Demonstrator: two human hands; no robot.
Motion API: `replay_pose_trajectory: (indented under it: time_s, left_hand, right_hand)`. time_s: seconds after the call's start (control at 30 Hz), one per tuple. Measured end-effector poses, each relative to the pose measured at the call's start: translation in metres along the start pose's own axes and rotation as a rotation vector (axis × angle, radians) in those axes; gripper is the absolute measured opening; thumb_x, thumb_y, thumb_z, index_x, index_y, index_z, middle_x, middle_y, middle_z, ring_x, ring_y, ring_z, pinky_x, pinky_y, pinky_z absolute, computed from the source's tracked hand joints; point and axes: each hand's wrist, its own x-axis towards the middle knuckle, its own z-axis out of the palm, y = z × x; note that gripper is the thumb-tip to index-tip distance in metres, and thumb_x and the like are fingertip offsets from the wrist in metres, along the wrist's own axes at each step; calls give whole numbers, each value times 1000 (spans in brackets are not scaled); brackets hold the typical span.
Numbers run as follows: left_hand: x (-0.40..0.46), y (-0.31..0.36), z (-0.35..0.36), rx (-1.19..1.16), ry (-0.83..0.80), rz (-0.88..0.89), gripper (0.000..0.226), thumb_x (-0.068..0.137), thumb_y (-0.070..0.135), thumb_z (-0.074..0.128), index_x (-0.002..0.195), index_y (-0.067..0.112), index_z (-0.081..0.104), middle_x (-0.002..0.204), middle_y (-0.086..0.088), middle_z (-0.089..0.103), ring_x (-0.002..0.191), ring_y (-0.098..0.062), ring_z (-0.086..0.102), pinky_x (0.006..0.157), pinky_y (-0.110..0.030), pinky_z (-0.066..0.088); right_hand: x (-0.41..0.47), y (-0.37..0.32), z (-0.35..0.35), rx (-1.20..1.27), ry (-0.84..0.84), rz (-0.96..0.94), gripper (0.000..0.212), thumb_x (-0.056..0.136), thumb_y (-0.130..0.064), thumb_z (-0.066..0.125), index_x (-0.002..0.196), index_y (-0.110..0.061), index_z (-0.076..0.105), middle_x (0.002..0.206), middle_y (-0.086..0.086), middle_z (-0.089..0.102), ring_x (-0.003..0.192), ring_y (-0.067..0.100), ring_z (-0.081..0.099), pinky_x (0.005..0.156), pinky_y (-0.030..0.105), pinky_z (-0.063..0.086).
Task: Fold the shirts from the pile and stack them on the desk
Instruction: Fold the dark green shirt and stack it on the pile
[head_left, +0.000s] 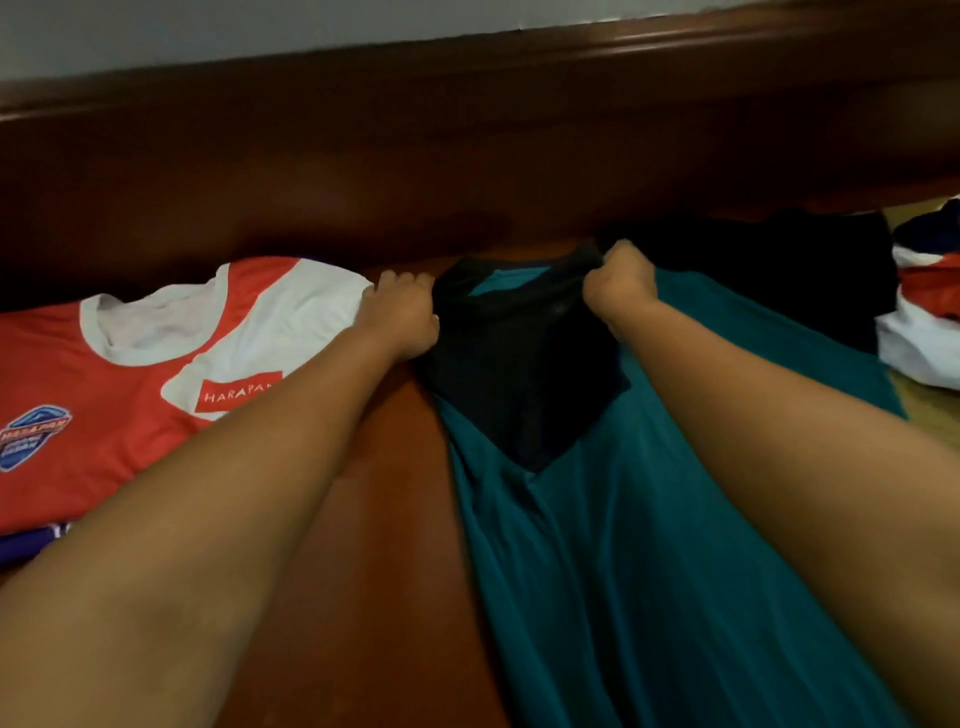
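Two hands, left hand (402, 317) and right hand (621, 283), pinching one teal shirt (649, 545); one folded red shirt (104, 405) beside.

- I have a single view, from the head camera, set high and looking forward and down along both forearms.
- It faces the desk (363, 519) and the dark wooden board behind it.
- It sits close: the forearms fill the lower corners, and the left hand (402, 317) and right hand (621, 286) lie mid-frame.
- The wide lens bends the board's top edge.
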Motion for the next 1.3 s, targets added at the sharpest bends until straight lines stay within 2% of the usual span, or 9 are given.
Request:
replay_pose_trajectory:
  time_s: [0.2, 0.4, 0.53, 0.67, 0.8, 0.93, 1.03, 1.17, 1.3]
  left_hand:
    - [10, -5, -3, 49, 188, -16, 30, 97, 23, 49, 120, 5, 56, 123, -19, 55, 115, -37, 45, 93, -45, 37]
    - [-30, 11, 20, -100, 383, -16, 36, 94, 27, 52, 128, 14, 50, 131, -13, 44, 121, -31, 40, 98, -42, 36]
    - [-52, 19, 34, -34, 180, 5, 49, 98, 40, 42, 142, 19, 39, 145, -12, 37, 133, -30, 34, 106, -46, 31]
    - [-49, 23, 33, -10, -12, -98, 57, 102, 44, 28, 153, 21, 15, 160, -8, 12, 147, -28, 10, 117, -50, 17]
    - [-88, 48, 33, -67, 78, -101, 57, 101, 44, 31, 151, 20, 21, 159, -10, 15, 146, -29, 11, 116, -48, 16]
    - [-172, 90, 59, -187, 97, -128, 54, 99, 44, 35, 147, 20, 32, 156, -10, 25, 144, -28, 20, 113, -45, 23]
    - [-238, 125, 79, -208, 80, -166, 58, 96, 47, 32, 148, 21, 32, 157, -9, 24, 145, -29, 19, 114, -45, 21]
    - [-317, 162, 95, -246, 66, -276, 54, 96, 40, 46, 147, 24, 35, 158, -8, 21, 145, -29, 18, 115, -45, 18]
    - [-405, 196, 111, -389, 258, -418, 41, 87, 32, 49, 124, 18, 62, 139, -18, 48, 127, -36, 41, 103, -42, 35]
  right_hand:
    - [16, 1, 2, -51, 49, -108, 21, 97, -10, 46, 118, -7, 50, 119, 14, 55, 98, 24, 54, 87, 37, 47]
    - [-21, 40, 18, -152, 174, -328, 37, 93, -17, 53, 128, -9, 47, 129, 17, 45, 121, 36, 44, 99, 49, 40]
    - [-57, 74, 30, -318, 52, -526, 45, 96, -29, 49, 138, -12, 44, 147, 12, 38, 137, 31, 32, 109, 50, 28]
    - [-51, 78, 28, -471, -73, -435, 52, 103, -43, 29, 149, -20, 28, 160, 4, 17, 148, 28, 7, 117, 52, 8]
    - [-80, 87, 12, -254, 1, -463, 48, 101, -36, 39, 143, -12, 40, 153, 10, 32, 144, 30, 21, 116, 51, 20]
    - [-156, 141, -14, -57, 24, -500, 44, 93, -29, 44, 126, -1, 55, 127, 19, 55, 123, 38, 47, 107, 44, 34]
    - [-220, 178, -31, 39, -53, -446, 32, 94, -16, 50, 119, 2, 59, 118, 20, 60, 112, 35, 52, 99, 35, 35]
    - [-290, 208, -36, 123, -222, -431, 27, 92, -16, 49, 108, -1, 66, 102, 14, 68, 97, 29, 62, 86, 31, 43]
    - [-348, 231, -42, 229, -345, -237, 15, 92, -8, 56, 93, -10, 70, 82, 0, 68, 79, 14, 61, 75, 25, 43]
